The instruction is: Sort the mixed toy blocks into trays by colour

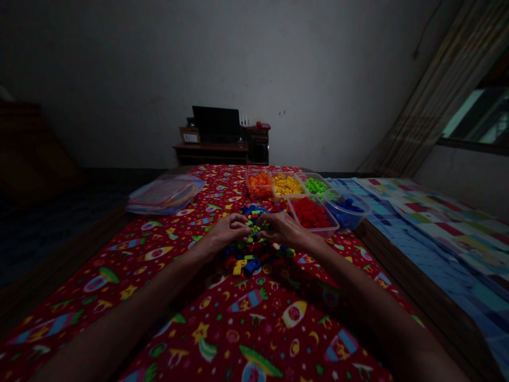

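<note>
A loose pile of mixed toy bricks (251,262) in blue, red, yellow and green lies on the red patterned cloth (207,329). Over the pile, my right hand (283,228) curls its fingers around light green toy bricks (263,226). My left hand (227,232) faces it from the other side, fingers bent and thumb brought towards them. Green shows right at its fingertips, but whether a brick is pinched there is too dark and small to make out. Only a narrow gap separates the two hands.
Beyond the pile stand clear tubs of sorted bricks: orange (259,185), yellow (287,184), green (316,185), red (312,213) and blue (347,207). Stacked clear lids (165,195) lie at the left. A monitor (217,123) stands against the wall; a blue checked sheet (417,265) is right.
</note>
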### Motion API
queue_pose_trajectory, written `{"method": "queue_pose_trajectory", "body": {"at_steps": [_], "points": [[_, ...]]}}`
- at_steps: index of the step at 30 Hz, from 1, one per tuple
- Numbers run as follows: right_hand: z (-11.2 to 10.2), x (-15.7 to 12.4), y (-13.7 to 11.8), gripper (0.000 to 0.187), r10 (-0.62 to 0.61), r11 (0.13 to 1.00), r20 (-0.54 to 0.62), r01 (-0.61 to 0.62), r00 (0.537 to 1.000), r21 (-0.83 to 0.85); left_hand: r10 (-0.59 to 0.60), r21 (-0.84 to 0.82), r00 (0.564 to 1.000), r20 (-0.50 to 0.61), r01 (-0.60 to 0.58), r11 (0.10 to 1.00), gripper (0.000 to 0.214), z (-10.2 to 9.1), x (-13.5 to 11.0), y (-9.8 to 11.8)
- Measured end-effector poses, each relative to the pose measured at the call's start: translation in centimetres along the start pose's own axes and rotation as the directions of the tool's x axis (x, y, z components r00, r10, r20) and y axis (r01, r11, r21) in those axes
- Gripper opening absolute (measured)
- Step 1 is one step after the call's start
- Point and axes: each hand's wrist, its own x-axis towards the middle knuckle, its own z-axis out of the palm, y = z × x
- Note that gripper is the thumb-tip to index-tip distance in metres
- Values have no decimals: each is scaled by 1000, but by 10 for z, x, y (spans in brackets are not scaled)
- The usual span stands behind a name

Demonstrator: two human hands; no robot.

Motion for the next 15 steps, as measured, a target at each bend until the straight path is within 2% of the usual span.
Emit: {"method": "queue_pose_trajectory", "body": {"at_steps": [4,7,9,12,15], "points": [[-3,0,-2,11,17,1000,23,-16,1000,-2,89,192,996,2,-88,977,41,1,0,3],[-13,-2,2,12,77,997,-1,-77,997,-17,231,414,973,2,-211,886,29,2,-1,7],[-22,-4,7,13,113,993,-41,-114,993,-41,270,500,963,22,-245,831,24,2,-1,7],[-39,-2,21,12,143,981,-75,-151,987,-124,279,523,960,34,-255,813,24,0,3,-1],[-64,9,49,13,217,932,-116,-241,969,-271,275,516,961,44,-257,817,24,-3,9,-13]]}}
